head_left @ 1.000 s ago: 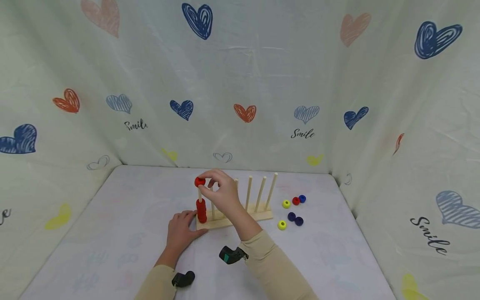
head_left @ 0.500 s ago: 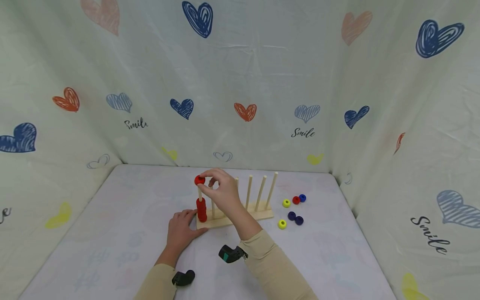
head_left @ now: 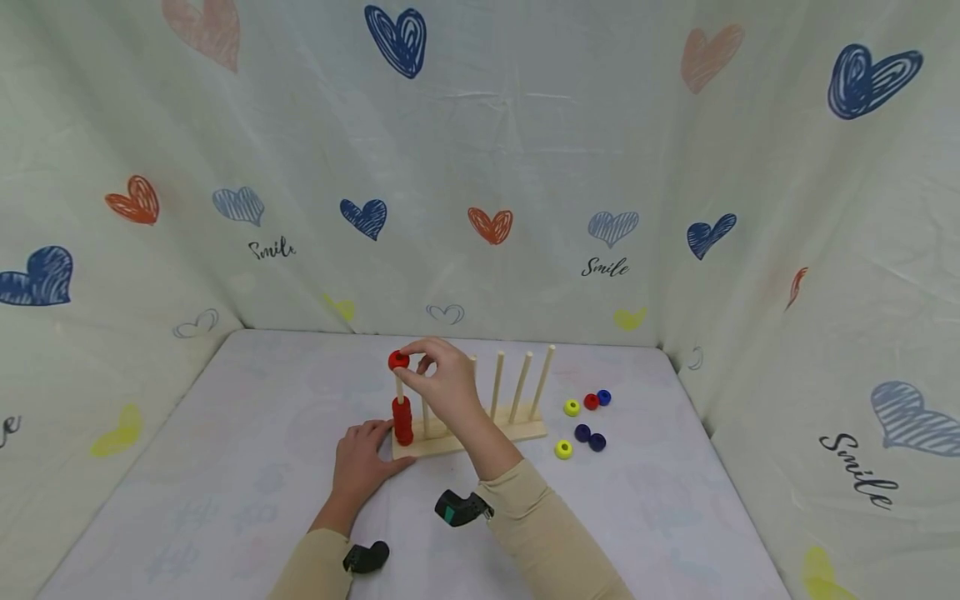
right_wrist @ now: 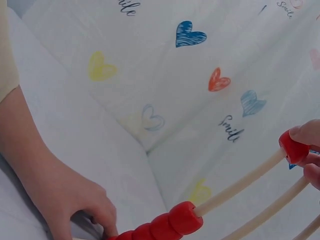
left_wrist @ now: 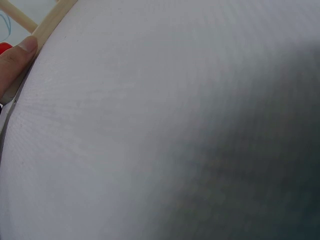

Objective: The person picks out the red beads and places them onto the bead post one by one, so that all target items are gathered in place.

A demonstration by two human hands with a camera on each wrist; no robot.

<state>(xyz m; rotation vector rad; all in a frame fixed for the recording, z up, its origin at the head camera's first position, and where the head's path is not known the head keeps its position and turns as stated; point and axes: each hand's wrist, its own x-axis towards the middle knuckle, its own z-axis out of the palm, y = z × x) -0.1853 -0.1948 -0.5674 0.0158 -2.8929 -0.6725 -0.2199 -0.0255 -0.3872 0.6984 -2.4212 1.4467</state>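
Observation:
In the head view my right hand (head_left: pixel 448 385) pinches a red bead (head_left: pixel 398 361) between thumb and fingertips at the top of the leftmost peg. The right wrist view shows this red bead (right_wrist: pixel 294 147) at the peg's tip, apart from the several red beads (right_wrist: pixel 181 220) stacked lower on the same peg. That stack (head_left: pixel 402 422) stands at the left end of a wooden peg rack (head_left: pixel 435 447). My left hand (head_left: pixel 362 462) holds that end of the base, thumb along its front edge. In the left wrist view only the left thumb (left_wrist: pixel 20 56) shows, against the wood.
Right of the rack lie loose beads: yellow ones (head_left: pixel 563 450), dark blue ones (head_left: pixel 597 442), a red one (head_left: pixel 592 402) and a blue one (head_left: pixel 604 397). Several bare pegs (head_left: pixel 521 387) rise from the rack. A heart-printed curtain (head_left: pixel 540 167) stands behind the white table (head_left: pixel 660 517).

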